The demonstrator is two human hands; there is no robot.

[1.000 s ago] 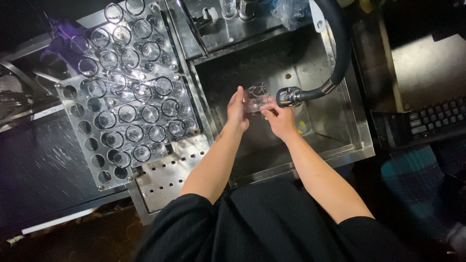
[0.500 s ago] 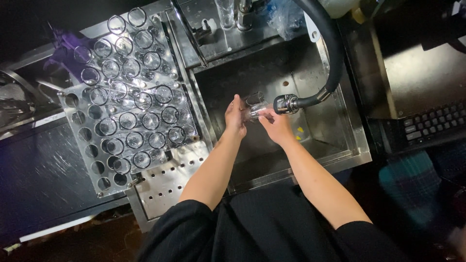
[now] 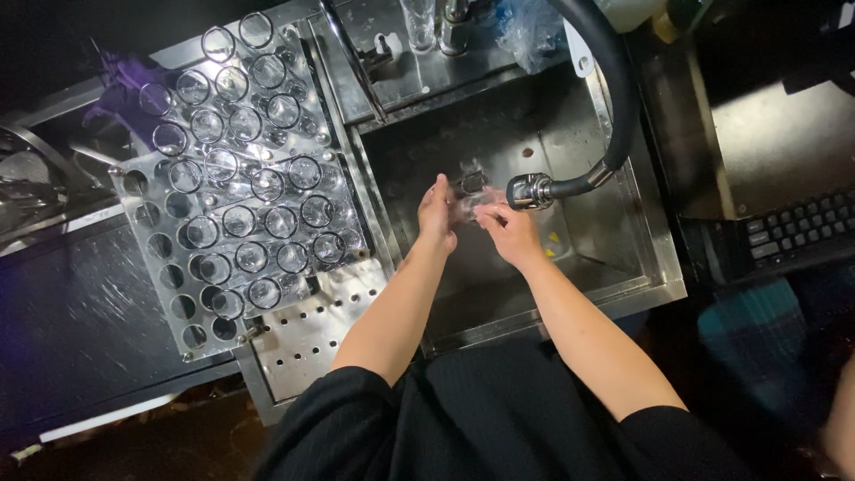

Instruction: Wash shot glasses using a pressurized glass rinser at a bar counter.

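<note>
- The steel sink (image 3: 623, 258) is a deep square basin with straight walls; the hands work near its middle, with open room to the front wall and to the right wall
- The left hand (image 3: 436, 216) is just beside the left wall of the basin, so there is little room on that side
- A black hose (image 3: 614, 98) bends down from above and ends in a shiny metal spray head (image 3: 532, 191), which is just beside the glass, to its right
- The small clear glass (image 3: 470, 191) is between both hands, above the basin floor and not touching it
- The glass looks transparent and blurred, so I cannot tell if it is upright or tilted
- The grip of the left hand is partly closed: the fingers stand straight along the left side of the glass and touch it
- The right hand (image 3: 506, 230) has a closed grip on the glass from below and from the right
- On the worktop left of the sink lies a perforated steel drainer (image 3: 307, 334), flat with many round holes
- On this drainer stand many clear glasses (image 3: 240, 205) in close rows, with round rims facing the camera
- A dark keyboard (image 3: 797, 233) is well apart, at the right edge
</note>
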